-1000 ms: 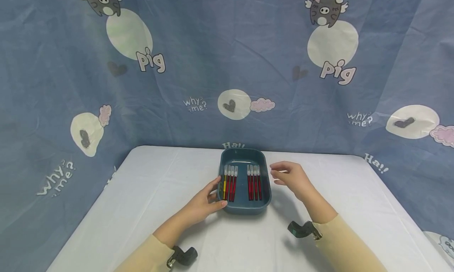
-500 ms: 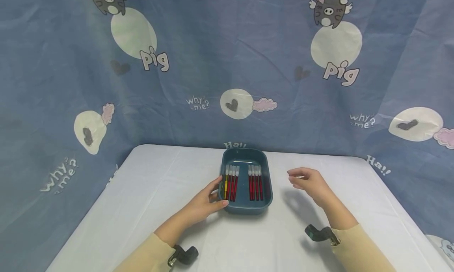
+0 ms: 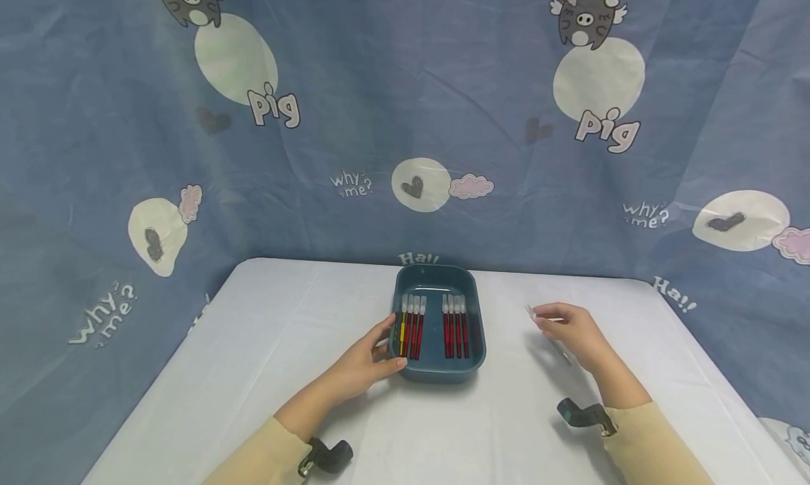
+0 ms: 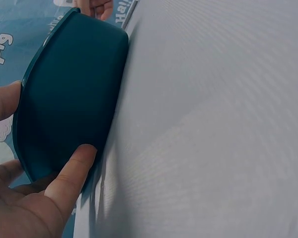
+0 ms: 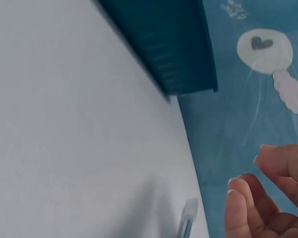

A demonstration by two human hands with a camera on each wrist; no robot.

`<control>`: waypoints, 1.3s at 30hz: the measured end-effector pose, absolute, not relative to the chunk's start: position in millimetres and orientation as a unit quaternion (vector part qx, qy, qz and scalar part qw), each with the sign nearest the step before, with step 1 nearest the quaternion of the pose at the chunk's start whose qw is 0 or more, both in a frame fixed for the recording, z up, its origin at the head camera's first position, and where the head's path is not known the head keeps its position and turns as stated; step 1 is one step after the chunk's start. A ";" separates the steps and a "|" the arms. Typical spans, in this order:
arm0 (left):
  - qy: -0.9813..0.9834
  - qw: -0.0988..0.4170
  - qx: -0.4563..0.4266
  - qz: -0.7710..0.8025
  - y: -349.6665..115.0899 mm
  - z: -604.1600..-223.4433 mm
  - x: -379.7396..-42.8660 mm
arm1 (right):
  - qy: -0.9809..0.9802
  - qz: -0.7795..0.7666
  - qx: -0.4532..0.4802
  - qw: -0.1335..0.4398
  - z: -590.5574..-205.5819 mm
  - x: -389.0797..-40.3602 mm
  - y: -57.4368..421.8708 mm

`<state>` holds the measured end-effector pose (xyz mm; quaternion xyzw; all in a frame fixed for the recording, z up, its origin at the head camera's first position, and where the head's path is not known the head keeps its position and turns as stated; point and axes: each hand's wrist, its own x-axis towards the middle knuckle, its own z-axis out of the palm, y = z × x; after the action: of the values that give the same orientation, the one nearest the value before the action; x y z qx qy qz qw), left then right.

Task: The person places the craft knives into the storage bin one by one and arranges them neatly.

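A dark teal tray (image 3: 439, 372) stands on the white table. Inside it lie two side-by-side groups of capped pens: red ones with one yellow (image 3: 402, 330) on the left, and red ones (image 3: 455, 330) on the right. My left hand (image 3: 357, 364) holds the tray's near left corner, its index finger at the rim and its thumb against the outer wall. To the right, my right hand (image 3: 572, 330) hovers above a loose slim pen with a clear cap (image 5: 190, 208) lying on the table. Its thumb and fingers are apart with nothing between them. The hand hides much of that pen in the head view.
A white cloth covers the table (image 3: 304, 415). Behind it hangs a blue printed curtain (image 3: 354, 105), close to the tray's far end. Black wrist camera mounts (image 3: 582, 416) stick out from both sleeves.
My right hand has moved right, away from the tray. Ends of the loose pen now show beside and below it. The left hand stays at the tray, which has not moved.
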<state>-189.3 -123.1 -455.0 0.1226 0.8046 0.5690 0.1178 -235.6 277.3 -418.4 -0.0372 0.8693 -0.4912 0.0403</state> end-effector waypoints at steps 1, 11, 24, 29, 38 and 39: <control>0.804 0.118 0.123 0.569 -123.2 -454.9 -189.3 | 0.871 -0.488 -0.035 0.039 -419.5 -235.9 278.7; 0.807 0.119 0.119 0.566 -123.2 -453.3 -188.6 | 0.892 -0.450 -0.018 0.031 -431.0 -241.6 289.7; 0.808 0.117 0.121 0.565 -123.8 -452.7 -188.2 | 0.892 -0.448 0.019 0.063 -446.5 -251.7 299.5; 0.804 0.118 0.122 0.569 -123.5 -453.2 -187.9 | 0.896 -0.435 0.042 0.077 -449.2 -254.5 300.2; 0.803 0.121 0.125 0.569 -124.0 -456.0 -189.8 | 0.905 -0.413 0.057 0.090 -453.9 -260.6 301.7; 0.804 0.122 0.127 0.569 -124.2 -456.2 -189.9 | 0.907 -0.409 0.055 0.091 -454.1 -260.6 301.6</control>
<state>-189.9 -124.2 -456.2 0.1265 0.8035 0.5688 0.1216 -260.6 301.6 -454.1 0.0552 0.9065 -0.4086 0.0906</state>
